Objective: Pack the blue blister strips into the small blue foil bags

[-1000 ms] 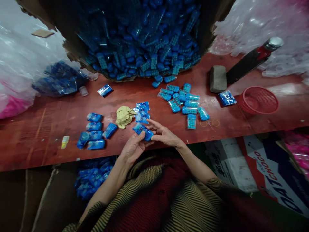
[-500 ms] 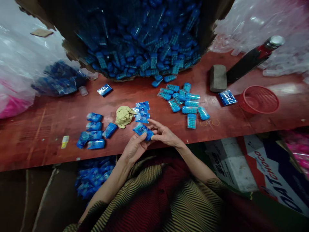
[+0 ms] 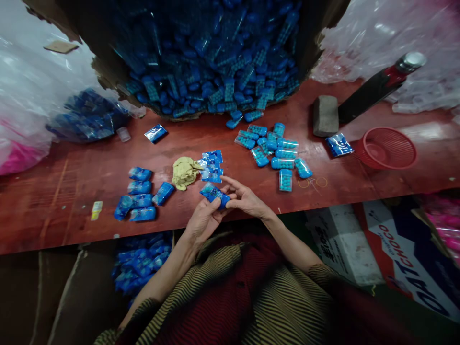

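Observation:
A small bottle in a blue printed sleeve [image 3: 212, 192] is held between my two hands at the table's front edge. My left hand [image 3: 204, 218] grips it from below, thumb on top. My right hand [image 3: 246, 199] pinches its right end, with the index finger stretched out. Just beyond lie flat blue printed sleeves [image 3: 212, 165], beside a crumpled yellow-green cloth [image 3: 184, 173]. Several blue-wrapped bottles [image 3: 141, 187] lie to the left, one [image 3: 164, 193] apart from the rest. Clear bottles of blue balls with blue caps [image 3: 285, 153] lie loose to the right.
A torn cardboard box [image 3: 312, 43] full of similar bottles stands at the back. On the right are a grey block [image 3: 325, 116], a dark flask [image 3: 373, 93], a red plastic basket [image 3: 362, 149] and a bundle of blue sleeves [image 3: 339, 145]. Plastic bags [image 3: 25, 72] flank the table.
The blue-sleeved bottle has shifted slightly to the right, with my left hand moving along with it. My right hand keeps nearly the same place. The other things lie as before.

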The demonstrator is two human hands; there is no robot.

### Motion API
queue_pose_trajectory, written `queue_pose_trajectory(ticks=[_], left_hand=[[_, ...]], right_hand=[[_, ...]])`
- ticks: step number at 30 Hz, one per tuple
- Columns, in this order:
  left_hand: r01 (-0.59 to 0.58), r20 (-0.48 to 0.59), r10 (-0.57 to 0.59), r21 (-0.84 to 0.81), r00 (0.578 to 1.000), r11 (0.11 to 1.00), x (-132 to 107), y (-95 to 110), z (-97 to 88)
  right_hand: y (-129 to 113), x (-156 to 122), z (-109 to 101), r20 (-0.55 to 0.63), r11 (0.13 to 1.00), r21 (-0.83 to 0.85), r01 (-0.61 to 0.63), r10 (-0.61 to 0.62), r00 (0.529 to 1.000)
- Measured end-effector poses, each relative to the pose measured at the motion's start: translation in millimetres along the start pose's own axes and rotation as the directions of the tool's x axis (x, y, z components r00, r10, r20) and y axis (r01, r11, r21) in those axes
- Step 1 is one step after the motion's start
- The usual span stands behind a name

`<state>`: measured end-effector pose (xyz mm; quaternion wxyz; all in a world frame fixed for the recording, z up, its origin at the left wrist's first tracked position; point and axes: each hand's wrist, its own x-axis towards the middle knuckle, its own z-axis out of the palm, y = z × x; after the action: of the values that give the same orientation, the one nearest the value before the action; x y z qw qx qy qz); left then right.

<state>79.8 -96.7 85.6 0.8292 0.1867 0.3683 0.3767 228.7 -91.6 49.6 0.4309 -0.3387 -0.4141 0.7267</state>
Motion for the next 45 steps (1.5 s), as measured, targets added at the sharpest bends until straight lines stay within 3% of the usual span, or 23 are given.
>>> queue_pose_trajectory(ticks=[9, 13, 18, 23, 26, 30, 38, 41, 45], left_hand=[[0.03, 0.064, -0.027, -0.046, 0.998, 0.998, 0.1, -3.4, -3.5], [-0.023, 0.002, 0.023, -0.071, 1.0, 0.997, 4.7, -6.0, -8.6], [-0.077, -0.071, 0.071, -0.091, 0.995, 0.993, 5.4, -7.0, -10.2], [-0.135, -0.188, 0.119, -0.075, 0.975, 0.988, 2.6, -5.6, -6.5], [-0.087, -0.197, 0.078, -0.036, 0.977, 0.996, 1.9, -3.6, -7.5], [-0.036, -0.141, 0.032, -0.03, 0.989, 0.999, 1.5, -1.3, -10.9], [-0.052, -0.057, 0.047, -0.083, 0.997, 0.995, -1.9, 1.2, -16.7], [-0.049, -0.064, 0.043, -0.096, 0.997, 0.994, -1.4, 0.5, -17.7], [-0.068, -0.16, 0.056, -0.067, 0.986, 0.995, -1.4, -0.2, -13.9]], right_hand=[[2.1, -2.9, 6.0, -0.13, 0.993, -0.077, 0.092, -0.102, 0.986], [1.1, -4.7, 8.2, -0.125, 0.952, -0.275, 0.138, -0.178, 0.976], [-3.9, -7.5, 18.5, -0.118, 0.813, -0.531, 0.239, -0.35, 0.929], [-3.5, -9.6, 31.8, -0.149, 0.733, -0.645, 0.217, -0.398, 0.905], [0.0, -8.2, 34.7, -0.197, 0.8, -0.578, 0.163, -0.33, 0.923], [2.1, -5.5, 34.9, -0.192, 0.926, -0.369, 0.079, -0.159, 0.968], [-4.5, -2.4, 25.9, -0.079, 0.995, -0.093, 0.019, -0.027, 0.997], [-4.2, -1.3, 25.9, -0.091, 0.991, -0.125, 0.039, -0.05, 0.995], [-0.1, -1.9, 31.0, -0.106, 0.97, -0.234, 0.069, -0.096, 0.99]])
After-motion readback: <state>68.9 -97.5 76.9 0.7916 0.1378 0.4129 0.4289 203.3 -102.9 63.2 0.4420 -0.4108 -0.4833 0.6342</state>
